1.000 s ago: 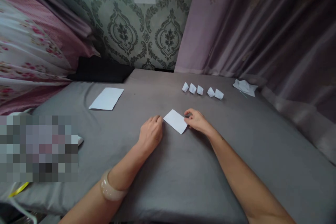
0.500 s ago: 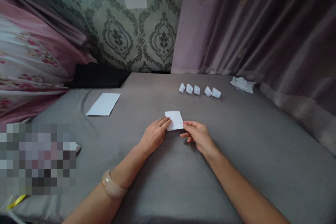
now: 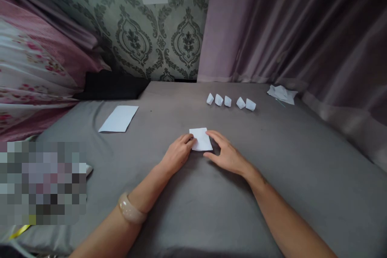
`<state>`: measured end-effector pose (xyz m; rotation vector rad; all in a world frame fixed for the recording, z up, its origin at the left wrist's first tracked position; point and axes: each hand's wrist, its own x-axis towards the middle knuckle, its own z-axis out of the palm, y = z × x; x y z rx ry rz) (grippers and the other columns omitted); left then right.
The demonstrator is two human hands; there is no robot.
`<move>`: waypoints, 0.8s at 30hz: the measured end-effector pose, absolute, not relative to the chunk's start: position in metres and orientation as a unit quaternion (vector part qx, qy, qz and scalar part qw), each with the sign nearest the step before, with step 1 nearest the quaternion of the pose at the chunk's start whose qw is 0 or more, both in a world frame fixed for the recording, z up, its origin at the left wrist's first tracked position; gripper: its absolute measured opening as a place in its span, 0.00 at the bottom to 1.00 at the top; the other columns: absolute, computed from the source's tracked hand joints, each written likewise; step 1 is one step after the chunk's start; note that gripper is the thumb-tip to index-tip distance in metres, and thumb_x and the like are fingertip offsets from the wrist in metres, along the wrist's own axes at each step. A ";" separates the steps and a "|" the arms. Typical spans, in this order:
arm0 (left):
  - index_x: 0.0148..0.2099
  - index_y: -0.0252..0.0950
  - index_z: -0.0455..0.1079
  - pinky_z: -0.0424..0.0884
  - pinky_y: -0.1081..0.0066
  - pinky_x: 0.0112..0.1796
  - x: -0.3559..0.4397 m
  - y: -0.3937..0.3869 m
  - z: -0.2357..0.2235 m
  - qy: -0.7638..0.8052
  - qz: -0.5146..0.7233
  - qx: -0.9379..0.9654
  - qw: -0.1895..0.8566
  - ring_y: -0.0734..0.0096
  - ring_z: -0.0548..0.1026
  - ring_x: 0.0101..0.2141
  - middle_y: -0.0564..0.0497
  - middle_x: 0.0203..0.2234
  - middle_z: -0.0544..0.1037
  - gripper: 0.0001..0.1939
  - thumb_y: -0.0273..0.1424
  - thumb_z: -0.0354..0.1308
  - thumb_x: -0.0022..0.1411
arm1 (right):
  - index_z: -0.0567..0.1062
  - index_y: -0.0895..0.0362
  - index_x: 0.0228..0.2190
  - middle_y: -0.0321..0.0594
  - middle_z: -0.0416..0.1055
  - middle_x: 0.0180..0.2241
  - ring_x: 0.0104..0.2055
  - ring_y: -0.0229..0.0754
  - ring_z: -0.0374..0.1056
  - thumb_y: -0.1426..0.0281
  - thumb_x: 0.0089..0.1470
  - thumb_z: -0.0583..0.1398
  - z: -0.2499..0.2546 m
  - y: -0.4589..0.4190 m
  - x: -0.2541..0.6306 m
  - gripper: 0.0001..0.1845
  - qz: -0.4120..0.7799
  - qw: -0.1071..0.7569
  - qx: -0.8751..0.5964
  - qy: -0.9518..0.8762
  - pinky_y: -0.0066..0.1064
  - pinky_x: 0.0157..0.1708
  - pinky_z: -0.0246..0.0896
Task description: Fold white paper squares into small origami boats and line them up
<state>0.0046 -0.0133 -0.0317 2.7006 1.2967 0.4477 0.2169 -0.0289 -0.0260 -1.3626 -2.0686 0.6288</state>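
A small white folded paper (image 3: 200,139) lies flat on the grey sheet (image 3: 272,161) in front of me. My left hand (image 3: 177,154), a pale bangle on its wrist, rests at the paper's left edge with curled fingertips touching it. My right hand (image 3: 226,154) lies flat with fingers stretched out, its fingertips over the paper's right edge. Neither hand lifts the paper.
Several small folded paper pieces (image 3: 231,102) sit in a row farther back. A flat white sheet (image 3: 119,118) lies to the left, crumpled paper scraps (image 3: 282,93) at the back right. Curtains and a patterned wall close in behind; a black cushion (image 3: 113,85) sits back left.
The paper was turned from a slant to square between my hands. My right hand went from pinching its edge to lying flat with fingers spread beside it.
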 end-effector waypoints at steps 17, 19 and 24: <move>0.48 0.35 0.71 0.69 0.62 0.48 0.000 -0.033 -0.025 0.418 0.128 0.898 0.042 0.61 0.72 0.49 0.46 0.48 0.76 0.15 0.24 0.46 0.65 | 0.69 0.57 0.52 0.46 0.66 0.56 0.58 0.43 0.61 0.77 0.60 0.48 -0.035 -0.038 0.211 0.21 0.060 0.176 -0.398 -0.898 0.46 0.59 0.52; 0.48 0.36 0.71 0.69 0.63 0.47 0.000 -0.042 -0.022 0.429 0.131 0.892 0.061 0.62 0.72 0.48 0.47 0.48 0.76 0.15 0.24 0.45 0.65 | 0.71 0.56 0.50 0.45 0.68 0.54 0.56 0.43 0.63 0.76 0.61 0.48 -0.030 -0.044 0.211 0.19 0.070 0.179 -0.390 -0.901 0.45 0.59 0.52; 0.45 0.36 0.73 0.69 0.66 0.47 0.002 -0.049 -0.024 0.481 0.187 0.849 0.112 0.64 0.72 0.45 0.47 0.46 0.76 0.15 0.27 0.46 0.66 | 0.74 0.56 0.46 0.44 0.71 0.50 0.52 0.44 0.65 0.73 0.60 0.53 -0.031 -0.040 0.212 0.14 0.121 0.208 -0.402 -0.883 0.40 0.52 0.59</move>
